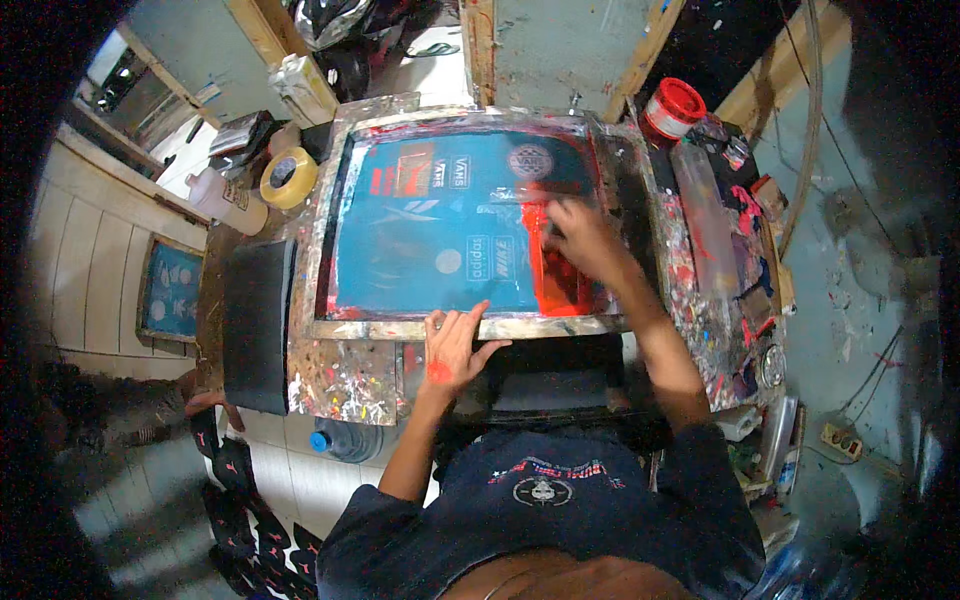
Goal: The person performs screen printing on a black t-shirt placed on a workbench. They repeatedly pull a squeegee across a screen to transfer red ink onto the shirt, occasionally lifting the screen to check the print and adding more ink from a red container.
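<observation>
A wood-framed printing screen (390, 250) with blue mesh and several pale designs lies across the worktable. My left hand (455, 345) rests on its near rim, fingers stretched out over the edge, a red stain near the wrist. Over the right half of the mesh, my right hand (585, 237) is closed round what looks like a squeegee, mostly hidden by the fingers and blurred by motion. Wet red ink (560, 285) spreads on the mesh just below and left of that hand. More red marks the upper designs.
A red ink tub (673, 108) stands at the far right. Left of the screen are a tape roll (289, 177), a plastic bottle (228, 202) and a black board (256, 325). Another person's hand (215, 405) shows near the table's left edge, above a water jug (345, 440).
</observation>
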A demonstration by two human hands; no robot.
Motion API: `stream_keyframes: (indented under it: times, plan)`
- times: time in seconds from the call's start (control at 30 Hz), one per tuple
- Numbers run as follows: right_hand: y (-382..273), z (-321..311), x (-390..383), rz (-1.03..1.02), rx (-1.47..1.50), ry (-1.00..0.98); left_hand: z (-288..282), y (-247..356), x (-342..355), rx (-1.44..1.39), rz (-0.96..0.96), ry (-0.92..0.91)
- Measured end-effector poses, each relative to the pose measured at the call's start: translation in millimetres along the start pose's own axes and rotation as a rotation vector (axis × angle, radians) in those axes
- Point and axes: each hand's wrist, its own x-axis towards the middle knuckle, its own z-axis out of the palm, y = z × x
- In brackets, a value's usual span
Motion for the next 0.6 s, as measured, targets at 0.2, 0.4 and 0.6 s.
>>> stream_keyframes:
  times: [0.2, 0.4, 0.6]
  plan:
    - [49.9, 6.7, 40.6, -0.049, 0.056, 0.029, 20.5, -1.3, -5.1, 0.028, 0.014, 0.037]
    - [-31.3, 25.2, -53.5, -0.026, -0.048, 0.089, 8.9, 7.7, -11.1, 0.064, -0.052, 0.072]
    - [-92.9, 19.8, -124.5, -0.051, -0.061, 0.200, 7.5, -16.0, -23.5, 0.066, -0.140, 0.043]
